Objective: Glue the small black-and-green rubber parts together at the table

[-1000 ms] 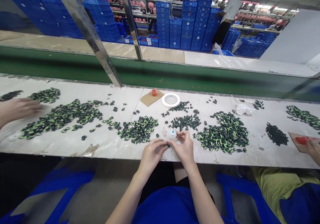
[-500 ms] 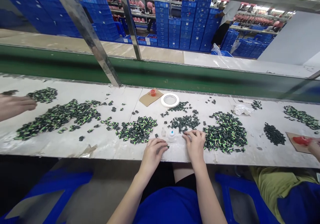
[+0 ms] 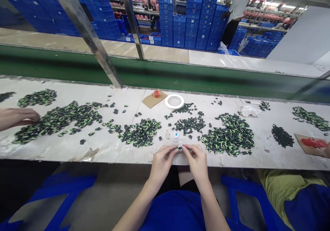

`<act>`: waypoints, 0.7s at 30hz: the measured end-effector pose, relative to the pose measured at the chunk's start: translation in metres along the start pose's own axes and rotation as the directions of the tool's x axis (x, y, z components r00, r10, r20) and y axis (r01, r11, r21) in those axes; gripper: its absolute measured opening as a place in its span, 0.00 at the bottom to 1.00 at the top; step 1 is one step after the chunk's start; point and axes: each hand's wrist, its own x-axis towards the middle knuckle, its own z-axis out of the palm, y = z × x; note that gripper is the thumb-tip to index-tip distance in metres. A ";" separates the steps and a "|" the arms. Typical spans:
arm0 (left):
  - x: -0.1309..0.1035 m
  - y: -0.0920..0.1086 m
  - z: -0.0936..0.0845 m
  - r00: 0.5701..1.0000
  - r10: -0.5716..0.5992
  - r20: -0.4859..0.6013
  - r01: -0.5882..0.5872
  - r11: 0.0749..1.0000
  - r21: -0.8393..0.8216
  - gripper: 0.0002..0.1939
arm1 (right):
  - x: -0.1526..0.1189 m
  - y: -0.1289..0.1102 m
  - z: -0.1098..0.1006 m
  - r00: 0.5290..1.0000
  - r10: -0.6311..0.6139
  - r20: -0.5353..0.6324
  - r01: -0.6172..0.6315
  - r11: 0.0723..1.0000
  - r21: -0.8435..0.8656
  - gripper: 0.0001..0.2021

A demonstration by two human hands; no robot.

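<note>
My left hand and my right hand meet near the table's front edge, fingertips pinched on a small black-and-green piece between them. Just behind it stands a small clear bottle with a blue tip. A pile of black-and-green pieces lies left of my hands, and a larger pile lies to the right. Small black parts are scattered behind the bottle. Farther back are a white tape roll and a red cup on brown cardboard.
At the far left a co-worker's hand touches a long pile. Another person's hand is at the right by a red item on cardboard. A metal post rises at the table's back edge.
My right hand has moved left and my left hand slightly right, bringing their fingertips together at the small piece. The co-worker's hand at the left has come down to the long pile.
</note>
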 end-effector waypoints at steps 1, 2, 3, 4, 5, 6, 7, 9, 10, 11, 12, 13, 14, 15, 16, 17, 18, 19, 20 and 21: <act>0.000 0.001 0.000 1.000 -0.006 0.000 0.006 1.000 -0.005 0.09 | -0.001 -0.001 0.001 1.000 0.010 0.003 -0.010 1.000 0.013 0.09; 0.000 0.002 0.001 1.000 -0.012 -0.002 0.012 1.000 -0.008 0.09 | -0.001 -0.001 0.002 1.000 0.020 0.008 -0.021 1.000 0.023 0.09; 0.000 0.003 0.001 1.000 -0.018 -0.003 0.018 1.000 -0.011 0.09 | -0.001 -0.001 0.002 0.999 0.031 0.012 -0.031 0.999 0.032 0.09; 0.000 0.003 0.001 1.000 -0.022 -0.003 0.022 1.000 -0.014 0.09 | -0.001 0.000 0.002 0.999 0.042 0.017 -0.042 0.998 0.043 0.09; -0.001 0.004 0.000 1.000 -0.023 -0.003 0.023 1.000 -0.021 0.09 | -0.001 0.000 0.002 0.998 0.053 0.022 -0.054 0.997 0.055 0.09; 0.000 0.004 0.000 1.000 -0.022 -0.002 0.022 0.999 -0.033 0.09 | 0.000 0.000 0.001 0.998 0.060 0.031 -0.063 0.995 0.072 0.09; 0.000 0.005 0.000 1.000 -0.020 0.001 0.020 0.999 -0.050 0.09 | 0.000 -0.001 0.000 0.997 0.064 0.042 -0.067 0.994 0.091 0.09; 0.000 0.006 0.000 1.000 -0.020 0.015 0.021 0.995 -0.099 0.09 | -0.001 -0.003 -0.001 0.997 0.047 0.055 -0.054 0.990 0.132 0.08; 0.000 0.006 0.000 0.999 -0.023 0.027 0.026 0.992 -0.127 0.09 | -0.001 -0.004 -0.001 0.998 0.023 0.056 -0.031 0.989 0.148 0.07; 0.000 0.007 0.000 0.999 -0.028 0.039 0.034 0.987 -0.154 0.10 | -0.002 -0.006 -0.002 0.999 -0.010 0.053 0.001 0.988 0.157 0.06; 0.001 0.007 0.000 0.998 -0.036 0.051 0.044 0.983 -0.178 0.10 | -0.002 -0.007 -0.002 0.998 -0.048 0.044 0.040 0.986 0.159 0.06; 0.000 0.008 0.001 0.997 -0.043 0.060 0.054 0.979 -0.196 0.10 | -0.003 -0.008 -0.002 0.996 -0.086 0.031 0.080 0.985 0.155 0.05; 0.000 0.009 0.001 0.997 -0.052 0.064 0.064 0.976 -0.208 0.11 | -0.004 -0.008 -0.002 0.992 -0.121 0.020 0.117 0.982 0.146 0.05; 0.000 0.010 0.001 0.996 -0.060 0.065 0.073 0.974 -0.213 0.11 | -0.005 -0.009 -0.002 0.989 -0.150 0.012 0.148 0.980 0.134 0.05; -0.001 0.011 0.001 0.996 -0.068 0.064 0.080 0.975 -0.209 0.11 | -0.005 -0.008 -0.002 0.985 -0.172 0.006 0.170 0.978 0.122 0.05; -0.001 0.012 0.001 0.995 -0.073 0.065 0.085 0.977 -0.198 0.11 | -0.006 -0.008 -0.003 0.983 -0.186 0.006 0.184 0.977 0.112 0.05; -0.002 0.014 0.001 0.995 -0.074 0.067 0.085 0.980 -0.181 0.11 | -0.006 -0.008 -0.004 0.981 -0.191 0.013 0.189 0.976 0.107 0.05; -0.002 0.017 0.000 0.995 -0.067 0.070 0.078 0.984 -0.162 0.11 | -0.006 -0.007 -0.006 0.982 -0.185 0.025 0.181 0.977 0.109 0.04; -0.002 0.019 -0.001 0.995 -0.052 0.079 0.063 0.988 -0.141 0.10 | -0.006 -0.007 -0.009 0.985 -0.169 0.043 0.163 0.979 0.120 0.04; -0.002 0.022 -0.002 0.995 -0.029 0.096 0.041 0.991 -0.124 0.10 | -0.006 -0.007 -0.012 0.987 -0.148 0.067 0.138 0.981 0.137 0.06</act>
